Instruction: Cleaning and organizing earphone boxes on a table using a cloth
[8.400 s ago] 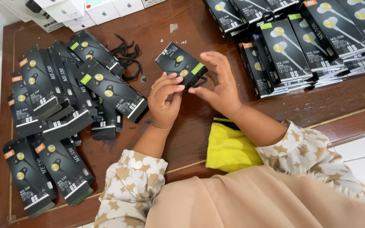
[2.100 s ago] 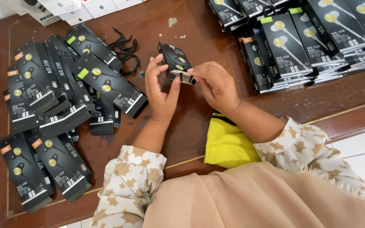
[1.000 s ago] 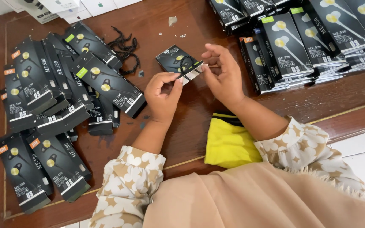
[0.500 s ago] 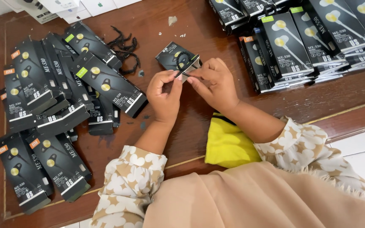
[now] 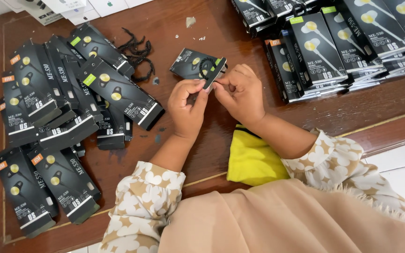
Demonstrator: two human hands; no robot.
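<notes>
Dark brown wooden desk (image 5: 174, 18), black boxes piled either side. I see left hand (image 5: 187, 108) and right hand (image 5: 240, 91) pinching the end flap of a flat black earphone box (image 5: 194, 67), raised just off the desk for access.

yellow cloth (image 5: 251, 159), black cords (image 5: 137, 51), wooden table (image 5: 165, 21)

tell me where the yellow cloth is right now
In the head view, the yellow cloth lies at the table's near edge, right of centre, just under the right forearm.
</notes>
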